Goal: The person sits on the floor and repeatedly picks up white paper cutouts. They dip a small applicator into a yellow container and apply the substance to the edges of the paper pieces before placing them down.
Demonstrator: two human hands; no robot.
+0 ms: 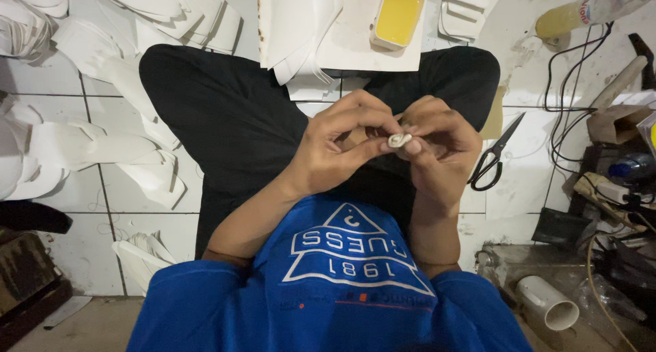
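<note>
Across the white tiled floor (526, 188) lie the biggest things: the person's crossed legs in black trousers (232, 120) and, nearer the lower edge, a blue shirt (328, 304) with a white triangular print on its chest. Stacks of white cut sheets (89, 147) spread along the floor's left edge and far side, and a broad white sheet (342, 38) lies at the far edge between the knees. On that sheet sits a rectangular white tub of yellow paste (398, 14). At the far right corner a clear plastic bottle of yellowish liquid (588, 14) lies tilted, its label pale with a red patch. Black scissors (495, 157) rest on the floor just beside the right knee, blades pointing away. A short white pipe piece (547, 301) lies near the right lower corner among dark clutter and cables. Over the lap, the left hand (338, 147) and right hand (441, 144) meet, fingertips touching, together pinching a small white folded strip (400, 139) between thumbs and forefingers
</note>
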